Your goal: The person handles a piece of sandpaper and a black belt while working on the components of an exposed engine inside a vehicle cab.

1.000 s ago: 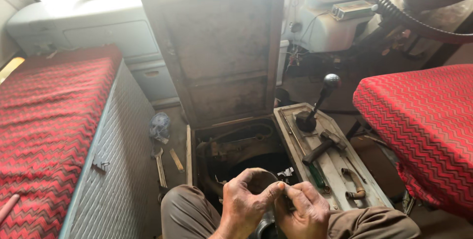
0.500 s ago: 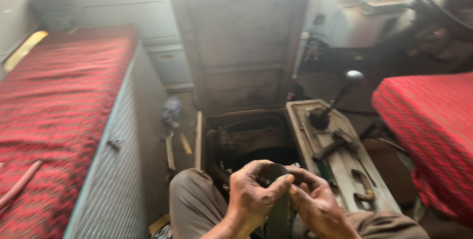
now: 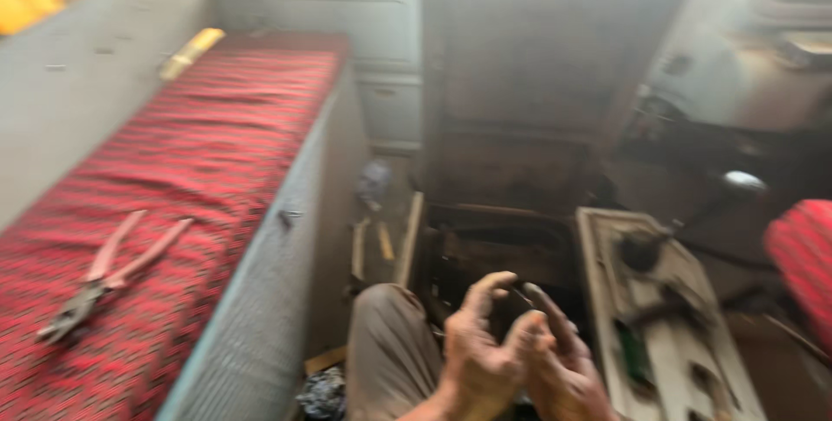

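low at the near edge of the view, just right of centre, the left hand (image 3: 479, 360) and the right hand (image 3: 562, 369) sit pressed close together, heels touching and fingers curled toward each other. between their fingertips something small and dark, a thin dark piece (image 3: 523, 293), seems to be pinched, but the blur is too strong to tell what it is or which hand really grips it. it lies at the far side of the palms, right over the dark floor opening (image 3: 485, 248) between the red bench seat (image 3: 173, 213) on the left and the pale gear lever console (image 3: 667, 317) on the right. both hands are equally near the piece. on the bench, well apart to the left, lies a pair of pliers (image 3: 108, 275) with reddish handles; its long axis runs from near left to far right, handles pointing far and right, jaws toward the near left. the left hand is the nearer one to it, with a trouser-clad knee (image 3: 390, 343) and the bench's grey side panel (image 3: 260, 317) in between. a gear knob (image 3: 744, 182) shows far right.
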